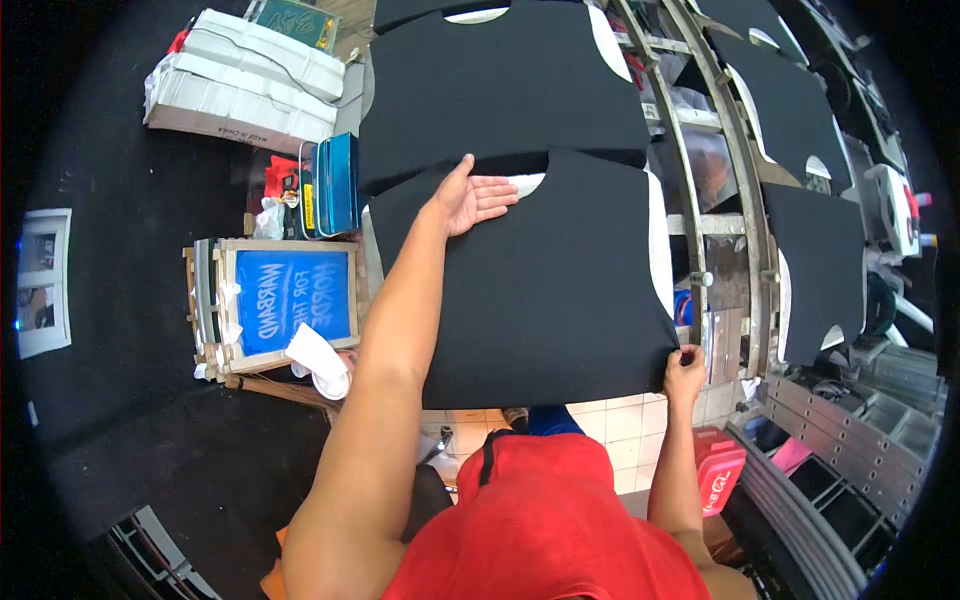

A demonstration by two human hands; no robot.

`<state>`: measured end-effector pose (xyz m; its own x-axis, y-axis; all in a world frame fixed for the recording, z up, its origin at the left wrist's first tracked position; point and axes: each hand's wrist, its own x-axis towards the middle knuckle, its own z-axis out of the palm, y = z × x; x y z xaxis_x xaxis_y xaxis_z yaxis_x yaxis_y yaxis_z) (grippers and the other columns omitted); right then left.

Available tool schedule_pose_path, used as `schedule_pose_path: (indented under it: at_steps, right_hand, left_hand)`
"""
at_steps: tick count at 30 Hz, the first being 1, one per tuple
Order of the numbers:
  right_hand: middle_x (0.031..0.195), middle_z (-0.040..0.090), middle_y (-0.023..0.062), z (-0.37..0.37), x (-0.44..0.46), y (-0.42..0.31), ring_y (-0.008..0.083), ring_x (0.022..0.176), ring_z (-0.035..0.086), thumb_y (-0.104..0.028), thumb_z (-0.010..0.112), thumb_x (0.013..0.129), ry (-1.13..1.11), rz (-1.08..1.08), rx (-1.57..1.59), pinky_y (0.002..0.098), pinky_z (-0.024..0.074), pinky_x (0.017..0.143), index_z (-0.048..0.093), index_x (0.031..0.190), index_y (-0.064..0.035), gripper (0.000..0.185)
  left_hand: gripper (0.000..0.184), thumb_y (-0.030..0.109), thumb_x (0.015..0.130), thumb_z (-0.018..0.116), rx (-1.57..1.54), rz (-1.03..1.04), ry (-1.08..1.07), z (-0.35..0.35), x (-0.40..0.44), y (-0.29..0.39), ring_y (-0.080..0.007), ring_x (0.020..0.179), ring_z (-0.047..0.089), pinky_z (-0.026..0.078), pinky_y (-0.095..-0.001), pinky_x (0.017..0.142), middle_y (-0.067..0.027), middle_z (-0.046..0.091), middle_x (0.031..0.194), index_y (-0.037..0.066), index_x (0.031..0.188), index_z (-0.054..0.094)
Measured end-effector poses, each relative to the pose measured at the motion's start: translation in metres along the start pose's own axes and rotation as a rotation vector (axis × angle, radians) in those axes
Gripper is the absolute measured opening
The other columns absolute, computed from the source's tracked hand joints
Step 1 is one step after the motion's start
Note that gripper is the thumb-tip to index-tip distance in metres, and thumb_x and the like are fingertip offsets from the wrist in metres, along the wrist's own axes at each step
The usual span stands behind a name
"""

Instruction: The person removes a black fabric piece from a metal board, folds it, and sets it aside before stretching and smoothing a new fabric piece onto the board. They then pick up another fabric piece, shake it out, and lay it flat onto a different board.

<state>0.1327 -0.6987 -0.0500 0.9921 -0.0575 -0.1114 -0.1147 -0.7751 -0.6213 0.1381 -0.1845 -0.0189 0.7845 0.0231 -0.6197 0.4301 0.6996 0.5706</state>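
Observation:
A black fabric piece (550,300) lies flat in front of me on a board whose white edge shows along its right side. My left hand (475,200) rests palm up near the fabric's upper left, fingers stretched toward a small white curved patch at the neckline (528,184). At the fabric's lower right corner, my right hand (685,372) pinches the edge between thumb and fingers. Another black fabric piece (500,90) lies just beyond, on the same row.
Metal rails (738,150) run along the right, with more black pieces (815,265) beyond. On the left stand a blue printing screen (292,300), a blue metal box (340,185) and white stacked boxes (250,85). A red cooler (716,468) sits lower right.

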Motion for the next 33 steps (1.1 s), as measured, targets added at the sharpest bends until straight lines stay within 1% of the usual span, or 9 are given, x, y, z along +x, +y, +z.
schedule_pose_path:
  at_steps: [10,13,16,19,21,23,24,27,33]
  right_hand:
    - [0.075,0.060,0.0079,0.010,-0.003,0.014,0.0176,0.068,0.056,-0.010,0.063,0.082,0.095,-0.055,0.010,0.0327,0.0476,0.067,0.061,0.092,-0.0008,0.014]
    - [0.081,0.064,0.0168,0.008,0.000,0.016,0.0301,0.078,0.062,-0.008,0.060,0.080,0.054,-0.030,0.005,0.0382,0.0499,0.077,0.062,0.093,0.0002,0.015]
    - [0.078,0.062,0.0091,0.008,0.006,0.013,0.0185,0.072,0.060,-0.007,0.062,0.083,0.087,-0.109,-0.087,0.0331,0.0492,0.070,0.059,0.099,-0.0013,0.017]
    - [0.083,0.064,0.0124,-0.002,-0.001,-0.003,0.0237,0.076,0.063,-0.003,0.058,0.084,0.041,0.052,-0.128,0.0367,0.0500,0.072,0.058,0.104,-0.0007,0.020]
    - [0.106,0.064,0.0188,-0.011,-0.010,-0.021,0.0320,0.099,0.063,0.000,0.054,0.084,0.061,-0.143,-0.086,0.0399,0.0480,0.088,0.056,0.115,0.0018,0.031]
    - [0.121,0.057,0.0215,-0.011,-0.023,-0.044,0.0361,0.114,0.053,-0.001,0.053,0.084,0.059,-0.377,-0.187,0.0428,0.0407,0.099,0.053,0.122,0.0032,0.038]
    - [0.135,0.050,0.0243,-0.010,-0.031,-0.055,0.0403,0.129,0.044,-0.002,0.053,0.085,0.059,-0.605,-0.284,0.0456,0.0335,0.109,0.049,0.130,0.0046,0.046]
    - [0.155,0.022,0.0235,0.001,-0.044,-0.084,0.0436,0.145,0.014,-0.023,0.054,0.091,-0.334,-0.645,-0.416,0.0551,0.0120,0.116,0.033,0.145,0.0034,0.064]
    - [0.156,0.020,0.0243,0.040,-0.023,-0.119,0.0446,0.145,0.012,-0.030,0.055,0.089,-0.239,-0.667,-0.396,0.0583,0.0101,0.115,0.029,0.147,0.0031,0.072]
  left_hand:
    - [0.089,0.066,0.097,0.016,0.046,-0.002,0.118,0.011,0.000,0.001,-0.0314,0.113,0.063,0.055,-0.0396,0.091,-0.0246,0.061,0.122,-0.010,0.126,0.051]
    - [0.087,0.064,0.098,0.016,0.088,0.023,0.189,0.017,0.001,-0.002,-0.0318,0.108,0.065,0.055,-0.0393,0.089,-0.0243,0.062,0.121,-0.010,0.124,0.052]
    - [0.065,0.050,0.102,0.030,0.126,0.068,0.283,0.028,-0.002,-0.007,-0.0318,0.102,0.068,0.055,-0.0390,0.088,-0.0225,0.064,0.118,-0.006,0.121,0.056]
    - [0.038,0.027,0.101,0.045,0.547,0.465,0.519,0.040,-0.023,-0.028,-0.0304,0.097,0.069,0.055,-0.0378,0.087,-0.0196,0.067,0.113,-0.003,0.118,0.060]
    - [0.027,0.013,0.095,0.051,0.957,0.895,0.810,0.039,-0.061,-0.043,-0.0301,0.103,0.067,0.052,-0.0374,0.089,-0.0175,0.067,0.112,-0.002,0.115,0.060]
    - [0.036,0.012,0.094,0.049,1.327,1.124,0.798,0.012,-0.091,-0.078,-0.0381,0.128,0.049,0.040,-0.0429,0.105,-0.0205,0.055,0.133,-0.001,0.128,0.054]
    - [0.047,0.015,0.094,0.048,1.504,0.989,0.774,0.015,-0.118,-0.094,-0.0416,0.137,0.036,0.029,-0.0481,0.112,-0.0213,0.044,0.144,-0.002,0.138,0.045]
    - [0.066,0.025,0.092,0.049,1.785,0.622,0.619,-0.006,-0.165,-0.161,-0.0465,0.143,0.018,0.015,-0.0569,0.115,-0.0248,0.024,0.154,-0.003,0.148,0.028]
    - [0.065,0.027,0.093,0.045,1.747,0.512,0.894,-0.028,-0.208,-0.203,-0.0466,0.144,0.016,0.013,-0.0569,0.116,-0.0238,0.021,0.156,-0.001,0.149,0.028]
